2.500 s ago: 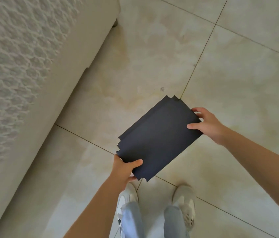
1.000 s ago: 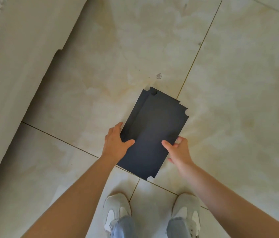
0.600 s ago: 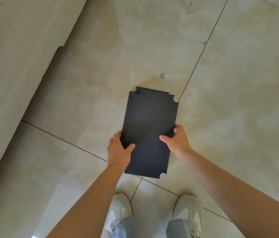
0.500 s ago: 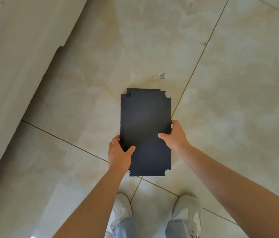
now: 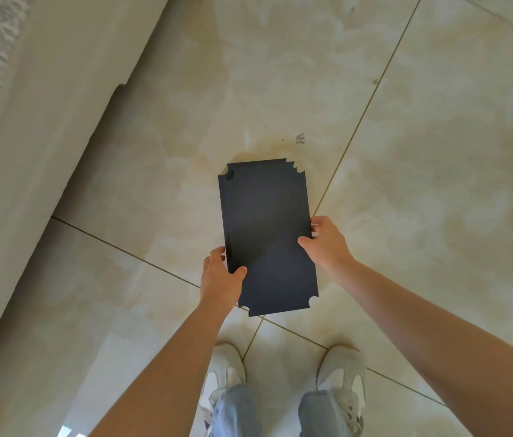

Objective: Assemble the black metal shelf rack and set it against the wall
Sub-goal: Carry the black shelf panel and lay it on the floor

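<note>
Since 2.5 seconds ago the black shelf panels (image 5: 264, 234) have swung from a diagonal to lie with their long axis running roughly 12 to 6 o'clock, and both hands have shifted from the short ends to the long sides. Stepped edges at the far corners show at least two panels stacked; the exact count cannot be told. All four corners are notched. The left hand (image 5: 221, 280) grips the 9 o'clock edge, thumb on top and fingers curled beneath; the right hand (image 5: 327, 244) pinches the 3 o'clock edge the same way. The stack is held above the tiled floor (image 5: 422, 184), ahead of two white shoes (image 5: 341, 370) at 6 o'clock. A pale furniture base (image 5: 44, 121) borders the 9 to 11 o'clock side; bare tile lies from 12 to 4 o'clock.
</note>
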Demonstrator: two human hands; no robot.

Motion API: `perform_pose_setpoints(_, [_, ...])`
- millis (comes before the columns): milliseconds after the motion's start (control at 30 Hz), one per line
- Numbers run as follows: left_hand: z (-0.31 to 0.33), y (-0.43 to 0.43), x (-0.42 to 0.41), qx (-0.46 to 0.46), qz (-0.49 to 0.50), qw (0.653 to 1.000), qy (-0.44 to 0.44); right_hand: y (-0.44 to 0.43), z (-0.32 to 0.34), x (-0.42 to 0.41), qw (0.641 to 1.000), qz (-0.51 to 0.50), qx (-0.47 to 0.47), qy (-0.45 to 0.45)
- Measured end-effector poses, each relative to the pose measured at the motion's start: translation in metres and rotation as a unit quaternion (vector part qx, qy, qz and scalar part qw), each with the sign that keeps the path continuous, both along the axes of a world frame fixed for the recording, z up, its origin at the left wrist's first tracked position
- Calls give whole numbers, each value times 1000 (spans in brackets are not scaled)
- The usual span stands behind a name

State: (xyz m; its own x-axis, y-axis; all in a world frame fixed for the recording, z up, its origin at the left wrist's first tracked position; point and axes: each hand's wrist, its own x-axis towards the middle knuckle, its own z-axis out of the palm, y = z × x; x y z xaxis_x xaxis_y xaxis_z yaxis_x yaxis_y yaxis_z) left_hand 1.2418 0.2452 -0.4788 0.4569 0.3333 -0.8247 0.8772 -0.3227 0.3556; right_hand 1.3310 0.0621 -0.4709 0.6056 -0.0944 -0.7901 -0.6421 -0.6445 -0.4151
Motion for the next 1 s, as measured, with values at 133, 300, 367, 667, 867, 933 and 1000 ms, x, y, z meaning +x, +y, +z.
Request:
perform_pose_setpoints(133, [19,6,8,22,-41,999,-2,-4,22,0,1000,14,-23,5])
perform_pose_setpoints(300, [72,13,21,47,-75,996,-32,-9,77,0,1000,10,-15,-4])
perform_pose_setpoints(367, [103,13,27,64,-108,991,-49,-11,107,0,1000,18,-14,-17])
perform_pose_setpoints(667, [301,-24,67,99,-207,961,-156,-42,286,3,997,36,-4,-65])
perform_pose_setpoints(867, [442,-58,85,100,-276,927,-234,-71,426,2,991,-3,11,-131])
perform_pose_setpoints(933, [491,-73,84,96,-308,913,-249,-87,477,-3,987,14,2,-160])
perform_pose_setpoints(1000, [536,-86,82,105,-355,890,-266,-103,525,-10,981,45,-8,-190])
